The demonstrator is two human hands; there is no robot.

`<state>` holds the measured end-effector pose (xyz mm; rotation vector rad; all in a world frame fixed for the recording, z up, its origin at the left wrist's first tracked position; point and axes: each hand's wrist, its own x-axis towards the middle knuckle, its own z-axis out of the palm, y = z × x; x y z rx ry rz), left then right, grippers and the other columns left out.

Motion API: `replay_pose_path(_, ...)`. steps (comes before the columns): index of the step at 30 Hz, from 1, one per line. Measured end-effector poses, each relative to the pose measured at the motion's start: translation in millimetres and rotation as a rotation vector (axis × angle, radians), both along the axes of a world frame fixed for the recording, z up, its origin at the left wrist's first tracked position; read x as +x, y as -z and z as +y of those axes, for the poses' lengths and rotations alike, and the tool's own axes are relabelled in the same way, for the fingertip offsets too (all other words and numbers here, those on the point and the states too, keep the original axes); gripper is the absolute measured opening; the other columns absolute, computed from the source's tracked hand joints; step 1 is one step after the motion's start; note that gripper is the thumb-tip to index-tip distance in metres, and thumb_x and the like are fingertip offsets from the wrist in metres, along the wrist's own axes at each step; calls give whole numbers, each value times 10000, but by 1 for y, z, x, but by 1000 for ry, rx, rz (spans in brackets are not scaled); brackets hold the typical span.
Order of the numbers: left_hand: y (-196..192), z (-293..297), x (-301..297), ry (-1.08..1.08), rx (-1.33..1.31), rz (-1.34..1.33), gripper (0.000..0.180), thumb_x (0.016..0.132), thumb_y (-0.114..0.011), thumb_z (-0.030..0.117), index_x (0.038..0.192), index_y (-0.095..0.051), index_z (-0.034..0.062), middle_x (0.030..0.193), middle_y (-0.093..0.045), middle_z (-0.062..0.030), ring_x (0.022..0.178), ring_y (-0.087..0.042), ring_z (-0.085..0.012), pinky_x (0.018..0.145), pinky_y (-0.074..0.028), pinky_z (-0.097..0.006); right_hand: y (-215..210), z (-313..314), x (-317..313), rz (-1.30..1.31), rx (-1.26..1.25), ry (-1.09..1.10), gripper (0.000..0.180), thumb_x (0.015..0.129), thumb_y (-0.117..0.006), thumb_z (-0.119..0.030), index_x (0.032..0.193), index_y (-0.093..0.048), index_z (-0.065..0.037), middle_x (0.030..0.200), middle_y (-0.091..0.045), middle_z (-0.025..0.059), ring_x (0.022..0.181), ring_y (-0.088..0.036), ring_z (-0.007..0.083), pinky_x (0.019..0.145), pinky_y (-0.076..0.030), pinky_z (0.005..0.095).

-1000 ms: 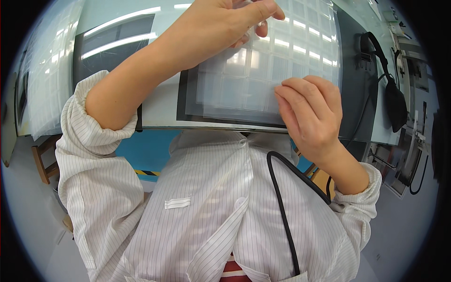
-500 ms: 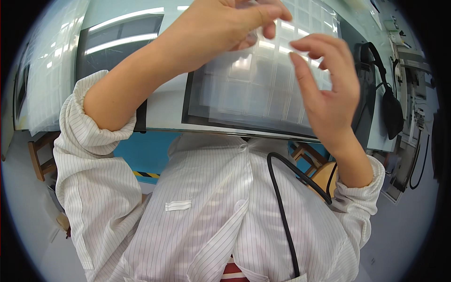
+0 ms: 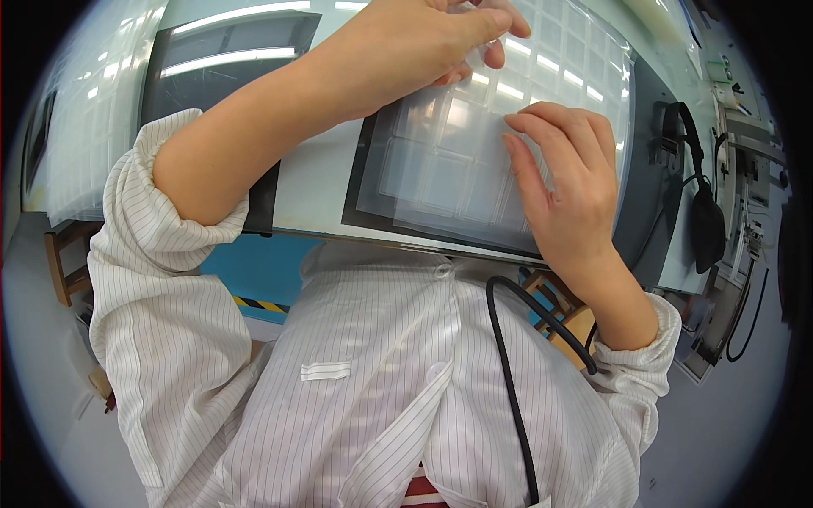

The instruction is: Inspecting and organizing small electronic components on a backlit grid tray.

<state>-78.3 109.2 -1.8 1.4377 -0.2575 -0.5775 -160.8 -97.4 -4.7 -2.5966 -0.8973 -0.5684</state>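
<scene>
"What's your count?"
"One left hand (image 3: 440, 46) and one right hand (image 3: 572, 173): two altogether."
"And beyond those?"
"Two piles of clear compartment sheets (image 3: 97, 118) (image 3: 453, 165); how many sheets in each, I can't tell."
"Anything else?"
"One pinstriped coat (image 3: 373, 322), one black cable (image 3: 515, 398)."

No words, labels, brands or numbers legible. Only sign-like marking: yellow-and-black striped tape (image 3: 261, 305), below the near edge of the counter (image 3: 318, 178), along the border of a blue surface (image 3: 262, 262); stripes only, no lettering made out.
</scene>
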Motion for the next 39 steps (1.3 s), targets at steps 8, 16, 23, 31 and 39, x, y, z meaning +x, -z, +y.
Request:
replay_pose_path(8, 0, 1, -1, 9, 32, -28, 274, 1074, -529, 228, 1208, -625, 8, 853, -620, -5, 612, -501, -50, 544, -419, -192, 2, 1, 1, -32, -7, -11, 209, 765, -797, 30, 950, -715, -23, 1001, -681, 87, 932, -603, 274, 803, -493, 353)
replay_pose_path(16, -1, 0, -3, 13, 32, -32, 279, 1070, -537, 239, 1204, -637, 16, 852, -617, 1, 643, -505, -49, 562, -431, -194, -1, 0, 4, -19, 13, -14, 217, 764, -798, 31, 956, -715, -26, 997, -671, 83, 930, -599, 265, 804, -486, 348)
replay_pose_path(23, -4, 2, -13, 156, -11, -360, 273, 1049, -604, 292, 1101, -676, 34, 867, -631, -7, 723, -528, -71, 646, -440, -231, -30, -7, 13, 56, 292, -25, 123, 899, -731, 23, 1019, -705, 9, 1063, -679, 80, 947, -588, 153, 783, -433, 272)
replay_pose_path(31, -8, 7, 2, -77, 30, -80, 226, 1064, -562, 207, 1139, -642, 9, 849, -618, 8, 644, -493, -44, 567, -404, -198, -10, 7, 17, 39, 224, 7, 156, 895, -735, -5, 1051, -718, -12, 1059, -686, 63, 924, -595, 172, 770, -452, 281)
replay_pose_path(39, 8, 9, 8, -42, -20, -139, 238, 1062, -547, 196, 1162, -628, -4, 844, -608, 10, 608, -470, -31, 527, -377, -191, 3, 19, 12, -13, 18, -88, 237, 772, -783, 32, 996, -724, -19, 994, -679, 85, 936, -606, 267, 812, -493, 353)
